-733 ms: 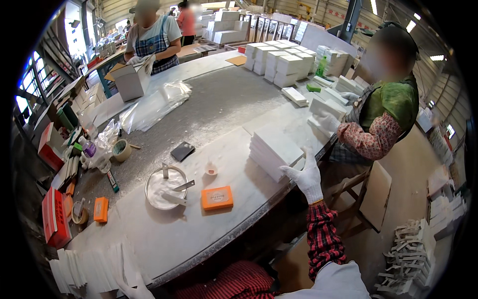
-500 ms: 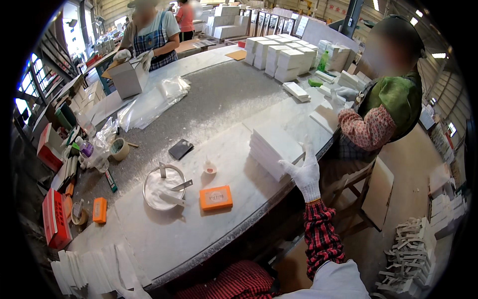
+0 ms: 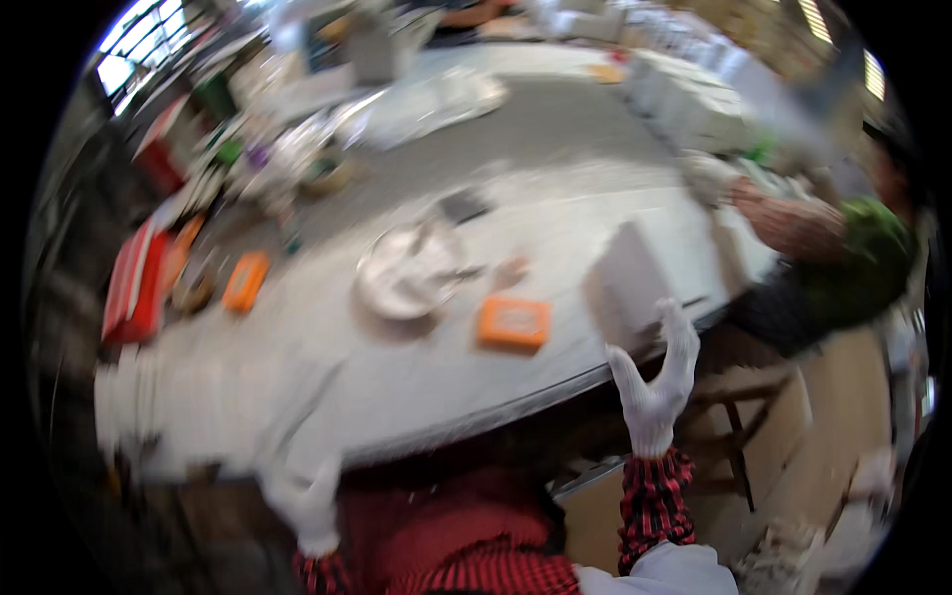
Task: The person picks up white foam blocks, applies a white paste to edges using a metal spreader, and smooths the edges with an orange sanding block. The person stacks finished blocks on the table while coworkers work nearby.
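Note:
My right hand (image 3: 656,382), in a white knit glove, is raised at the table's front edge with thumb and fingers spread. Its fingertips are close to a stack of white slabs (image 3: 635,273); I cannot tell whether they touch. At the lower left my gloved left hand (image 3: 305,506) is smeared by motion, its thumb apart from its fingers. It lies by a row of white slabs (image 3: 198,402) at the table's near left edge, and nothing shows in its grip.
A bowl of white powder (image 3: 397,288) with metal scrapers stands mid-table, beside an orange box (image 3: 514,323) and a dark flat block (image 3: 464,205). Clear plastic sheeting (image 3: 426,109) lies farther back. At right, a co-worker's sleeved arm (image 3: 793,213) reaches over the table near a wooden stool (image 3: 734,416).
The view has swung left and down, blurring the picture. My left hand now shows much more at the lower left. My right hand stays spread beside the slab stack.

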Demonstrator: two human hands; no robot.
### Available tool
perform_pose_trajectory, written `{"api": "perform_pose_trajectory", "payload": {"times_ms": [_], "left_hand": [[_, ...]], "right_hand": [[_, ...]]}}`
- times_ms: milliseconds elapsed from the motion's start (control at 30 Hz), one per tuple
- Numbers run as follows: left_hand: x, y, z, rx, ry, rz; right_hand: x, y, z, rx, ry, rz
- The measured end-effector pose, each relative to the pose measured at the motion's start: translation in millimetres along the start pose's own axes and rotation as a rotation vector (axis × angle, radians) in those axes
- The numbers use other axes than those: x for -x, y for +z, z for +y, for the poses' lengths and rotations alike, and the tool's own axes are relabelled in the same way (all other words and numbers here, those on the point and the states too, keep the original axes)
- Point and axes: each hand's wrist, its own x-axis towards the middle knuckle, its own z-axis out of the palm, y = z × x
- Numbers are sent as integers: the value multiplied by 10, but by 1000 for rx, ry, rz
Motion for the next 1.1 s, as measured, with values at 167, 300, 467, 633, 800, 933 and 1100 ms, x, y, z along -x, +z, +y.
{"api": "perform_pose_trajectory", "payload": {"times_ms": [167,300,467,633,800,933,1100], "left_hand": [[-50,239,453,-27,229,-156],[143,197,515,-103,240,-210],[241,164,558,775,-359,-257],[86,-8,433,930,-840,-448],[224,108,366,781,-763,-407],[278,159,394,844,-808,-320],[259,257,426,889,-763,-167]], "right_hand": [[931,652,-1150,-1288,871,-771],[1095,1170,-1582,-1470,1183,-782],[964,1279,-1817,-1553,1110,-724],[994,1415,-1589,-1495,1038,-994],[1024,1426,-1599,-1284,974,-1021],[1142,1338,-1543,-1338,1041,-1014],[1608,1151,-1439,-1369,975,-989]]}}
